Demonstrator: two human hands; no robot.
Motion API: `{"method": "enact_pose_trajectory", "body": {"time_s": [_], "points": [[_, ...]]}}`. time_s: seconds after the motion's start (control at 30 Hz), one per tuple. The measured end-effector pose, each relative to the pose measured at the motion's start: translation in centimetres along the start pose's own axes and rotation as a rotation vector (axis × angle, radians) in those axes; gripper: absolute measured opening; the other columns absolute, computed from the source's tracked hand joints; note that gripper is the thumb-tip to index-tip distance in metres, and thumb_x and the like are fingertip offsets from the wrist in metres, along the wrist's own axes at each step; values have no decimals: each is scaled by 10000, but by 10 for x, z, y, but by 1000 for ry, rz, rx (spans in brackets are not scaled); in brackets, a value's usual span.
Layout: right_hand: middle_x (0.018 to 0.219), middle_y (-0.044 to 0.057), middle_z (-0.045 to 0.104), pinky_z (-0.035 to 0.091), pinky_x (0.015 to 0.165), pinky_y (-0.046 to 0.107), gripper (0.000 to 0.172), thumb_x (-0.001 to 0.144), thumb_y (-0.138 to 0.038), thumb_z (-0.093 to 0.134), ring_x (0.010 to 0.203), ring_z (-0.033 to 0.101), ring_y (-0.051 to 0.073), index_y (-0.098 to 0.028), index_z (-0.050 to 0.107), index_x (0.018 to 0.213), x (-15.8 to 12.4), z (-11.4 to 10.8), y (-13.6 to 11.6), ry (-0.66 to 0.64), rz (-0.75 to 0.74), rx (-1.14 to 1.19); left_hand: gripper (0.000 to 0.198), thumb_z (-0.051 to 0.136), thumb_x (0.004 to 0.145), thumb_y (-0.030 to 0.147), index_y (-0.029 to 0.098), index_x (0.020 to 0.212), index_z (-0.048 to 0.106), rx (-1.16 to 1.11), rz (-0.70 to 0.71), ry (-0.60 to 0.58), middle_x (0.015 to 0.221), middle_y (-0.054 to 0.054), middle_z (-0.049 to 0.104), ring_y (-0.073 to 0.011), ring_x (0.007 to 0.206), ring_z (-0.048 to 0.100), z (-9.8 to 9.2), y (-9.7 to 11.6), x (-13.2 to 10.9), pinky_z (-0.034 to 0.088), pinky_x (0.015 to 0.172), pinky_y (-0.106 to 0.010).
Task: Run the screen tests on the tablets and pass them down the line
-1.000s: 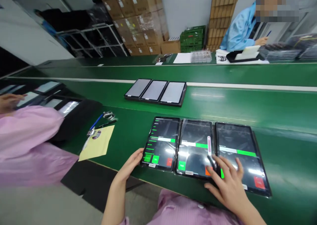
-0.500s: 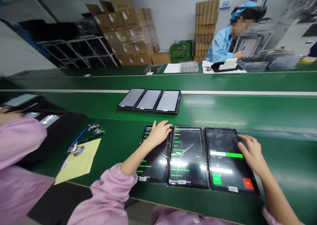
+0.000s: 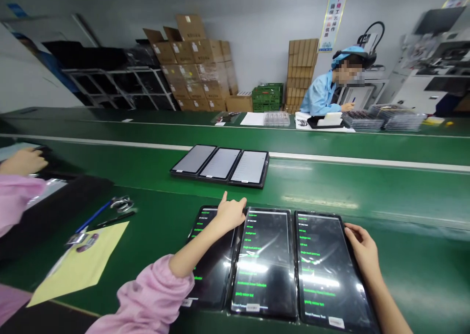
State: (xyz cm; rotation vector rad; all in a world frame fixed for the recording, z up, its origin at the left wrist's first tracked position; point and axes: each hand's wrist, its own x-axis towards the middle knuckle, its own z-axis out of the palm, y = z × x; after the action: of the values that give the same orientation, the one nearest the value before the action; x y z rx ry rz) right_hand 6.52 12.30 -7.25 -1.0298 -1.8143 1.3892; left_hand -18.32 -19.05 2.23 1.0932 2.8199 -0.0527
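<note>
Tablets (image 3: 264, 265) show green test lists on black screens.

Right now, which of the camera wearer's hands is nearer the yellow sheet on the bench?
The left. The left hand is over the left tablet, to the right of the yellow sheet. The right hand is farther away, at the outer edge of the right tablet.

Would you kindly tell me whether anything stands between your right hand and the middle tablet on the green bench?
Yes, the right-hand tablet does. The right hand rests at that tablet's far edge, and the tablet lies between it and the middle tablet.
</note>
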Motion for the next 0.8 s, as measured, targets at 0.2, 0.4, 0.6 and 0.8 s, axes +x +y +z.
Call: {"method": "enact_pose_trajectory", "body": {"time_s": [0.2, 0.4, 0.6, 0.8], "points": [[813, 100, 672, 523, 745, 423, 431, 636, -605, 639, 733, 625, 259, -195, 715, 748, -3, 0, -9, 73, -107, -145, 249, 497, 816, 141, 159, 1025, 632, 2, 25, -107, 790, -113, 756, -294, 841, 729, -5, -7, 4, 153, 1159, -651], [838, 109, 650, 530, 749, 427, 408, 639, -589, 636, 745, 615, 259, -198, 700, 732, -7, 2, -16, 67, -114, -114, 424, 404, 913, 139, 232, 1302, 543, -143, 357, -25, 1428, -170, 562, -311, 1328, 522, 1, 48, 7, 147, 1149, -700], [974, 98, 615, 516, 836, 475, 526, 526, -493, 703, 797, 615, 260, -197, 618, 952, 9, 1, -21, 23, 59, -3, 349, 411, 970, 276, 226, 1256, 604, -83, 571, -58, 1427, -186, 555, -357, 1288, 547, 5, 101, 20, 120, 1136, -731], [1144, 97, 555, 460, 960, 459, 525, 576, -319, 738, 981, 558, 263, -216, 575, 1065, 60, 44, -69, -66, 84, 52, 327, 438, 972, 336, 251, 1218, 636, -59, 612, -15, 1333, -145, 634, -330, 1185, 616, 8, 101, 26, -11, 1152, -714]]}}
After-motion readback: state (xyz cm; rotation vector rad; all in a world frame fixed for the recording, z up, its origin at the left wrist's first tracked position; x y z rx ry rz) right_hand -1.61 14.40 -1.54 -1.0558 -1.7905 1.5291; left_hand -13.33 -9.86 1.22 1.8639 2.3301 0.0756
